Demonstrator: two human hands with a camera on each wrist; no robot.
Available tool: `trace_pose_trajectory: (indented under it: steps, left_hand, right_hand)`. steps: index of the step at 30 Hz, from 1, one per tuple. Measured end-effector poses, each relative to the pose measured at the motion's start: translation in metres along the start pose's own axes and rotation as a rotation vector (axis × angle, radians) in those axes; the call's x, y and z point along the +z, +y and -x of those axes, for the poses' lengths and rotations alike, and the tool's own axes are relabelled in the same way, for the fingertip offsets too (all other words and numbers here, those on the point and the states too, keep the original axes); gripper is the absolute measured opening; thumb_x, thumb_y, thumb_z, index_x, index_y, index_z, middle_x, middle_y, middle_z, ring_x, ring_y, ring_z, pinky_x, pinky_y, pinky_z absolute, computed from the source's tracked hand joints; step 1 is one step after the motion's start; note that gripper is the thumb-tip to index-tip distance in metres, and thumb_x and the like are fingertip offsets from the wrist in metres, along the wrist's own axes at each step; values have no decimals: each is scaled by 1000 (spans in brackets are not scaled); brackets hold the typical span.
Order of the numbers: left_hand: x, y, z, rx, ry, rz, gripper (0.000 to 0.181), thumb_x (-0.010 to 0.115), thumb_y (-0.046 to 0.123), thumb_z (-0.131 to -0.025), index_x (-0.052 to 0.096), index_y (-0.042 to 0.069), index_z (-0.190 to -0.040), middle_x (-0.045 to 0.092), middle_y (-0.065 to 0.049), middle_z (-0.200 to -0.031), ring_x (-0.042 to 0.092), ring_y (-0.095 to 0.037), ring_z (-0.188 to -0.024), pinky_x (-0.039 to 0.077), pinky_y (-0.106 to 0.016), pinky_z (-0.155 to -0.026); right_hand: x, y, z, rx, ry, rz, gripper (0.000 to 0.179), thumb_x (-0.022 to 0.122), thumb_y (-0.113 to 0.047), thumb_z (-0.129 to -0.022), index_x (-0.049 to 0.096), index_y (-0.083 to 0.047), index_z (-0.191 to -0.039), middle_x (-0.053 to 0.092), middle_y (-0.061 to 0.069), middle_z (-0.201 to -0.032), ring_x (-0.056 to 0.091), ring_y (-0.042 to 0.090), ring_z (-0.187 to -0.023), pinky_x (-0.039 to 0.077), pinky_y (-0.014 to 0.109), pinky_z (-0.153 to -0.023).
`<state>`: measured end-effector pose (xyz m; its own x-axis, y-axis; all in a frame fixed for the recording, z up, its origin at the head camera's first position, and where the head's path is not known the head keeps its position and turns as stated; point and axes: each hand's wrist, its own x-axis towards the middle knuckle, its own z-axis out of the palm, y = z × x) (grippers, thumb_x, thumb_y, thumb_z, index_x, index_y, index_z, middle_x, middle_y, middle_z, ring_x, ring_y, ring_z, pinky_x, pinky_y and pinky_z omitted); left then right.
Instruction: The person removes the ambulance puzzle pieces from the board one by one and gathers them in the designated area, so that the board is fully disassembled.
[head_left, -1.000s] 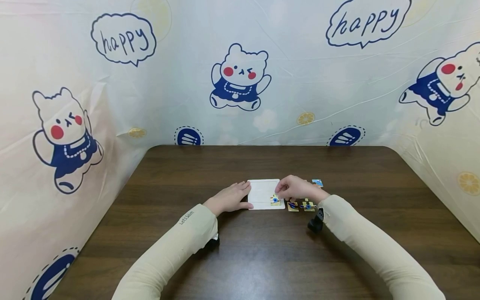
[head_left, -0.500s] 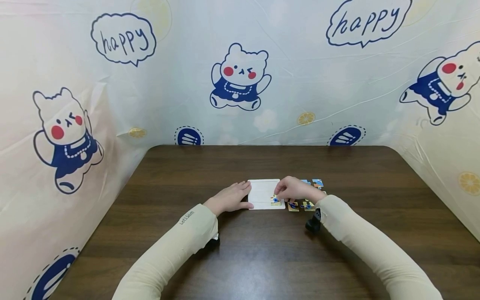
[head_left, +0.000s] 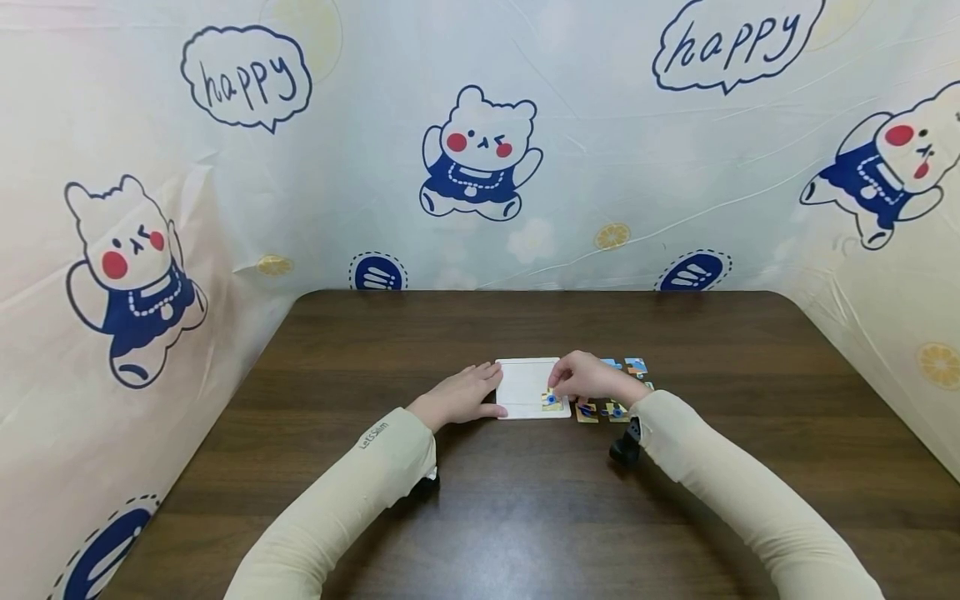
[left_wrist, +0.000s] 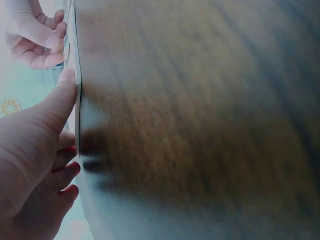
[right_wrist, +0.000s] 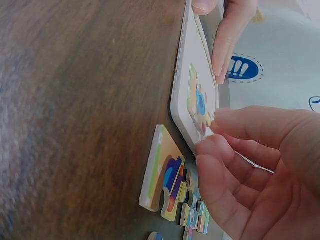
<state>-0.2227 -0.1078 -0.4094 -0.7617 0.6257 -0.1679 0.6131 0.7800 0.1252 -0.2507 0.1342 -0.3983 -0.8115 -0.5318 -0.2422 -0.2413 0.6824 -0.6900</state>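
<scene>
A white puzzle tray [head_left: 521,387] lies on the table. My left hand [head_left: 467,393] rests along its left edge, fingers straight, the thumb at the near corner; the left wrist view has the thumb [left_wrist: 65,97] against the rim. A jigsaw piece [right_wrist: 201,102] with a blue round shape on yellow sits in the tray's near right corner. My right hand [head_left: 583,375] pinches at the far end of this piece, thumb and index fingertips almost together. The right fingers hide part of the piece and the tray's right side.
Several loose jigsaw pieces lie right of the tray, partly under the right forearm. One piece [right_wrist: 167,175] with a dark blue and orange picture is nearest the tray. A blue piece [head_left: 635,366] lies farther back. A printed cloth [head_left: 480,250] hangs behind the table.
Over the last second my right hand and wrist have shifted slightly left, uncovering more of the loose pieces at the back. The left hand and tray have kept their place.
</scene>
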Motion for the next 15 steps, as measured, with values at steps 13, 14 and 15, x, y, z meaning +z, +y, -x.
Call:
trace_pose_trajectory:
  steps: [13, 14, 15]
  left_hand:
    - [2, -2, -2, -1, -7, 2, 74, 51, 48, -90, 31, -2, -141, 26, -16, -147, 21, -27, -135, 18, -38, -108]
    - [2, -2, -3, 0, -8, 0, 74, 51, 48, -90, 31, -2, -141, 26, -16, -146, 21, -27, -135, 18, -38, -108]
    - [2, -2, -3, 1, -4, 2, 74, 51, 48, -90, 32, -2, -141, 27, -16, -146, 22, -27, -135, 19, -38, -108]
  right_hand:
    - [-3, 1, 4, -12, 19, -57, 4, 61, -3, -86, 64, -2, -89, 58, 7, -70, 51, 18, -59, 51, 32, -52]
    - [-3, 1, 4, -12, 19, -64, 4, 61, -3, -86, 64, -2, -89, 57, 7, -70, 51, 18, -59, 51, 33, -53]
    - [-3, 1, 4, -16, 19, -67, 4, 61, -3, -86, 64, -2, -89, 57, 7, -70, 51, 18, -58, 51, 33, -52]
